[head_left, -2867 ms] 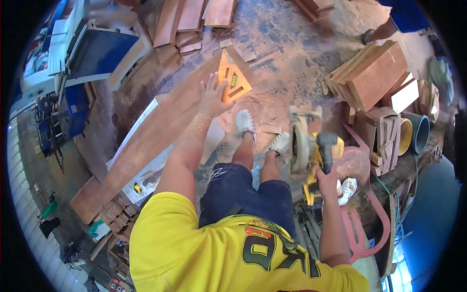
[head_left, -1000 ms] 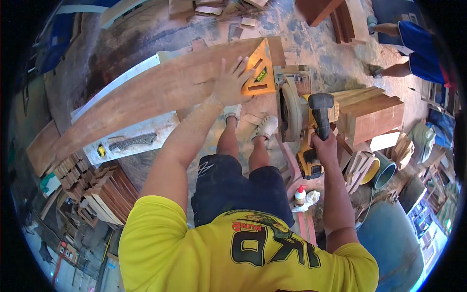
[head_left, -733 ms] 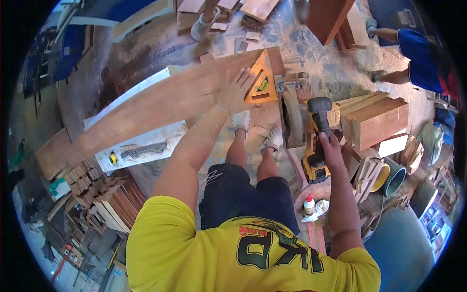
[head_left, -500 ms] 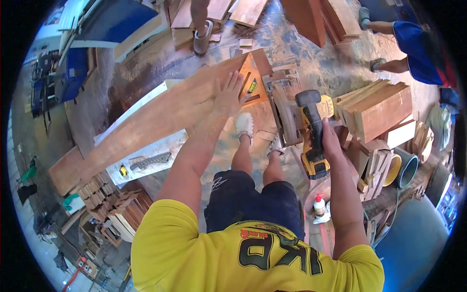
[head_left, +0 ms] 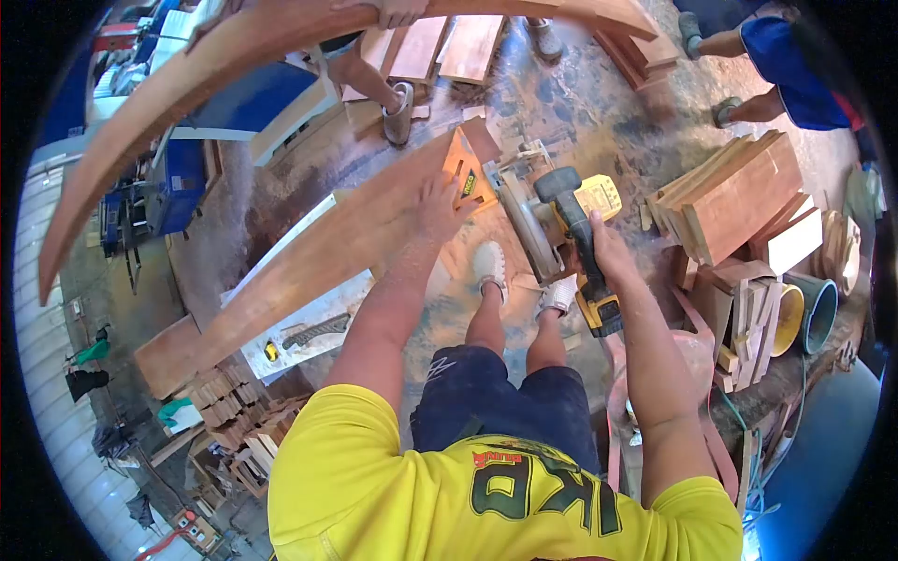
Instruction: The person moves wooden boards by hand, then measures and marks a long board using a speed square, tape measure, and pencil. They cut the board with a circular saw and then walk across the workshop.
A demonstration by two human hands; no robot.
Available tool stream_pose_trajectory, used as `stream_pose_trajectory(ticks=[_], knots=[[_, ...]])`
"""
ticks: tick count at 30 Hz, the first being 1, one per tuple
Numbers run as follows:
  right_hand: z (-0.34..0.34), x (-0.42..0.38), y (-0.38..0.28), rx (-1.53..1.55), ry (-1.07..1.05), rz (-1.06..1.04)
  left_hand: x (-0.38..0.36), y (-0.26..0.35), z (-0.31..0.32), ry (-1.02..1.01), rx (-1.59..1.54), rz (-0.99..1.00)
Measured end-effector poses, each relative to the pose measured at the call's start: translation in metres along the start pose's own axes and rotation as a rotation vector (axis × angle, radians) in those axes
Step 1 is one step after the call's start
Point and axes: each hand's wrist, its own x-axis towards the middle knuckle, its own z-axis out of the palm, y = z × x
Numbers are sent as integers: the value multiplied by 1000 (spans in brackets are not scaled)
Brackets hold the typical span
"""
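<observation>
A long wooden board [head_left: 309,252] runs diagonally in front of me, with an orange speed square [head_left: 472,175] lying across its far end. My left hand [head_left: 440,206] lies flat on the board beside the square, fingers stretched out and touching or almost touching its edge. In my right hand [head_left: 606,251] is the rear handle of a yellow and black cordless circular saw [head_left: 561,224]. The saw stands at the board's end, close to the square's right side. Its blade contact with the wood is hidden.
Another person's hand [head_left: 398,11] holds a long curved wooden piece [head_left: 187,79] across the top. Stacked boards [head_left: 739,201] and buckets [head_left: 817,313] stand at right. A white surface [head_left: 309,346] with a handsaw [head_left: 316,331] lies under the board. Another person in blue shorts [head_left: 781,56] stands upper right.
The long curved wooden piece and the person's hand on it have come into view at the top. My view has shifted slightly; my hands stay on the board and the saw.
</observation>
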Motion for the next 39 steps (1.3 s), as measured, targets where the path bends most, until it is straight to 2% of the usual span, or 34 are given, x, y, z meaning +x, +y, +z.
stream_pose_trajectory(ticks=[3,5,11,13,15,16,17,19,21,22,27,29,33,39], knots=[[1,1,1,83,-37,36,-12,8,-17,-93,121,59],[1,1,1,36,-6,8,-11,6,-24,-302,208,43],[3,0,1,-31,61,5,-6,1,-19,-344,244,42],[1,-2,-3,-50,90,6,-7,0,-16,-313,254,52],[3,-6,-7,-310,142,-98,-5,-1,-13,-273,260,66],[1,-13,-16,-269,69,-16,-6,-2,-13,-286,277,58],[1,19,23,-132,79,-51,-4,-2,-14,-299,295,48],[3,-4,-2,-49,21,17,-12,-4,-14,-311,294,52],[5,10,12,-142,102,-125,2,-1,-14,-276,290,60],[-1,12,13,-101,0,22,0,-1,-15,-298,312,56],[8,6,9,-14,83,-12,-7,-7,-26,-347,290,62],[7,3,3,85,73,57,-8,-16,-20,-260,295,167],[7,1,0,25,24,22,-12,-23,-11,-220,254,145],[11,-3,-1,10,81,61,-12,-25,-10,-156,235,153]])
